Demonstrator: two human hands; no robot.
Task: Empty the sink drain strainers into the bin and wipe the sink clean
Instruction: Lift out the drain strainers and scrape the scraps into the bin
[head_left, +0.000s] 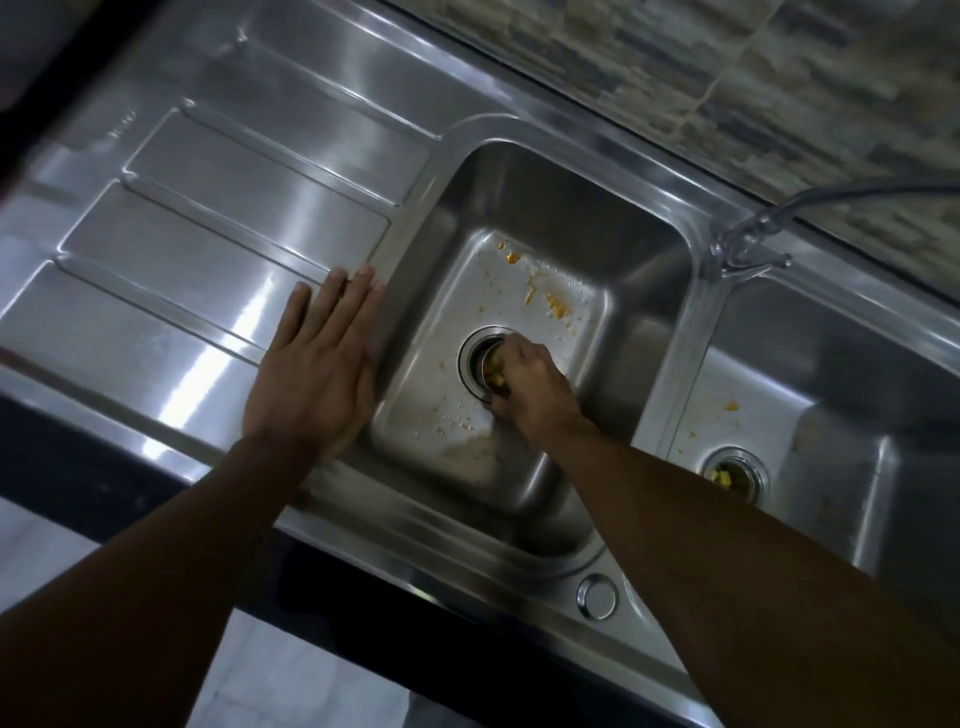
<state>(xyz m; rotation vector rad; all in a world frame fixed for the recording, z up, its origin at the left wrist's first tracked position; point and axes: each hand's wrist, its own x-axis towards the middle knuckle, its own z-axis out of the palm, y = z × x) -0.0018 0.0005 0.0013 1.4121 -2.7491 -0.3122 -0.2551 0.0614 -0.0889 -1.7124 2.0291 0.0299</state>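
Strainer of the left bowl (487, 367) sits in its drain ring at the middle of the bowl floor, with yellow scraps (497, 378) showing inside it. The right hand (535, 384) reaches down into this bowl, forearm slanting in from the lower right, wrist bent, knuckles up. Its fingers curl over the far edge of the strainer and the thumb hooks the near edge, so the hand grips it closely from above. Whether the strainer is lifted off its seat I cannot tell.

The left hand (317, 374) lies flat, palm down, on the drainboard (208, 223) just beside the bowl's left rim. Its fingers are straight and close together, pointing away from the person, and it holds nothing; the forearm runs back toward the lower left.

Orange smears (545, 304) and pale crumbs dot the floor of the left bowl of the sink (545, 208). In the right bowl, the second strainer (732, 475) sits in its own drain, also holding yellow bits. A tap (748, 244) stands on the rim between the bowls, in front of the tiled wall (675, 52).
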